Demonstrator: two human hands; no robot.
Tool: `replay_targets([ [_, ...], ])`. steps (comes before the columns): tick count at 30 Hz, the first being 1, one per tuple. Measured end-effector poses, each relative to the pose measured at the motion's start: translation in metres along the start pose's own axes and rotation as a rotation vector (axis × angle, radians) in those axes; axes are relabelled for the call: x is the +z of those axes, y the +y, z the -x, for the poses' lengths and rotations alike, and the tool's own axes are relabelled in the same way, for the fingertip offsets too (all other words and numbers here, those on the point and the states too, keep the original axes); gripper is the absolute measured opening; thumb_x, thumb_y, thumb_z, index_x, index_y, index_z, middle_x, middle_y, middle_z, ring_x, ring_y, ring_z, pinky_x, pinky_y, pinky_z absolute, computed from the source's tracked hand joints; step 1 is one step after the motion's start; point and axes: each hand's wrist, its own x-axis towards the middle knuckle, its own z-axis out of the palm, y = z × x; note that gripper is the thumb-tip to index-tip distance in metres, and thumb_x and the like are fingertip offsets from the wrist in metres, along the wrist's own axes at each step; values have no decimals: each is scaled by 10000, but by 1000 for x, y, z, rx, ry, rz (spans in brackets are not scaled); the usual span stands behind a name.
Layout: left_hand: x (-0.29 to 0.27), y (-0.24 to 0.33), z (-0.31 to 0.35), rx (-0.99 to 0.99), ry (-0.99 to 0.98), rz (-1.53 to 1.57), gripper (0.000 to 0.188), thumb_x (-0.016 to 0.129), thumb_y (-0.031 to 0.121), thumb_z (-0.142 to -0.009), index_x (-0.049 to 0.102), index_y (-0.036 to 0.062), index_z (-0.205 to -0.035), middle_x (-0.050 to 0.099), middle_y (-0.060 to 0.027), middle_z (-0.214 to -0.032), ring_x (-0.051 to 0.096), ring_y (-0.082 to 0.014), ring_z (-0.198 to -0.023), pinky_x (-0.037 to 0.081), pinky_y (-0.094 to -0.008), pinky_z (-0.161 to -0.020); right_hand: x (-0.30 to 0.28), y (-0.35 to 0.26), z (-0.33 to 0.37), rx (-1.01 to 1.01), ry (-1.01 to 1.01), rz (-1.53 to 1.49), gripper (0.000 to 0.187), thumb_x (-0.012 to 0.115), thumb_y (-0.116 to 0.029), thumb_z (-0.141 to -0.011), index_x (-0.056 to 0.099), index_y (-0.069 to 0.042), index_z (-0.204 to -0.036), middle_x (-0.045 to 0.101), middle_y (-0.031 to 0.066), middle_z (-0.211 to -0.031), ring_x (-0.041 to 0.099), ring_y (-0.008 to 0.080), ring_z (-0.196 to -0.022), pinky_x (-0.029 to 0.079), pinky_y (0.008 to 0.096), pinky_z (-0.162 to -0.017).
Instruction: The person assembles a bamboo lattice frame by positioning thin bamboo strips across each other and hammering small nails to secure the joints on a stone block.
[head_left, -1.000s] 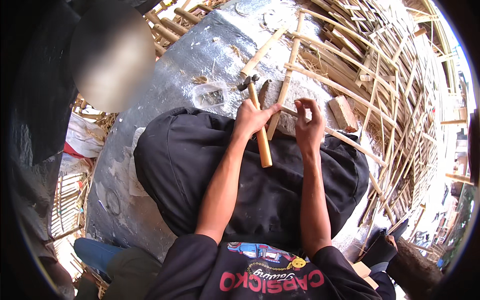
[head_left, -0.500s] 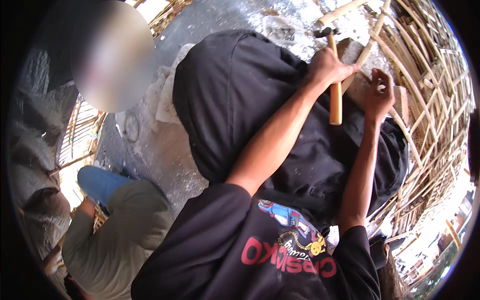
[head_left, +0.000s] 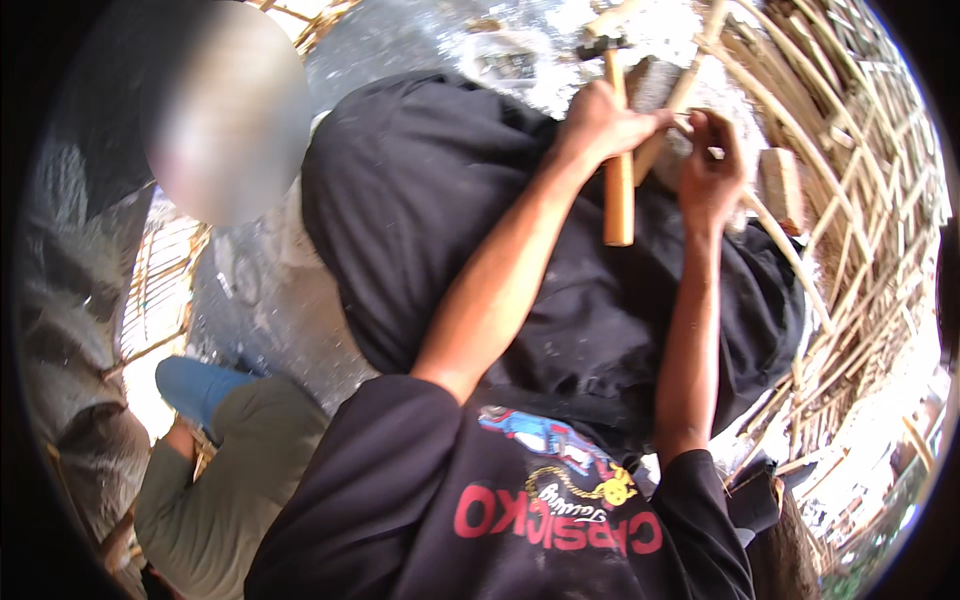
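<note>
My left hand (head_left: 598, 127) is closed around the upper handle of a hammer (head_left: 620, 205), whose dark head points away from me. Its thumb and fingertips reach right, over a light wooden or bamboo stick (head_left: 690, 72) that slants down behind them. Close beside those fingertips is my right hand (head_left: 712, 172), fingers curled and pinched together. Whatever lies in that pinch is too small to make out. Both hands are above my lap, which is covered in black cloth (head_left: 430, 200).
A grey block (head_left: 652, 84) stands just beyond my hands, and a reddish brick (head_left: 781, 190) lies to their right. Woven bamboo strips (head_left: 860, 200) line the right side. A clear plastic container (head_left: 507, 60) sits ahead. Another person (head_left: 235, 470) is at my left.
Both hands and the hammer appear farther left as the view shifts. My right hand's fingertips have come closer to those of my left, which still grips the hammer.
</note>
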Motion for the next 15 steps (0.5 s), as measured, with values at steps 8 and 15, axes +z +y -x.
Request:
replay_targets([
  [8, 0, -6, 2, 23, -83, 156, 583, 869, 495, -758, 642, -16, -593, 623, -81, -535, 621, -134, -490, 480, -323, -447, -2, -12, 0, 72, -52, -14, 69, 664, -66, -950, 692, -35, -1005, 719, 112, -883, 706, 202, -804, 551, 333, -696],
  [15, -7, 0, 6, 0, -199, 295, 492, 862, 446, -794, 640, 22, -679, 571, -10, -575, 545, -94, -481, 440, -269, -438, -5, -14, -3, 31, -40, 82, 39, 670, -47, -948, 686, -17, -967, 729, 87, -857, 706, 165, -752, 538, 309, -691],
])
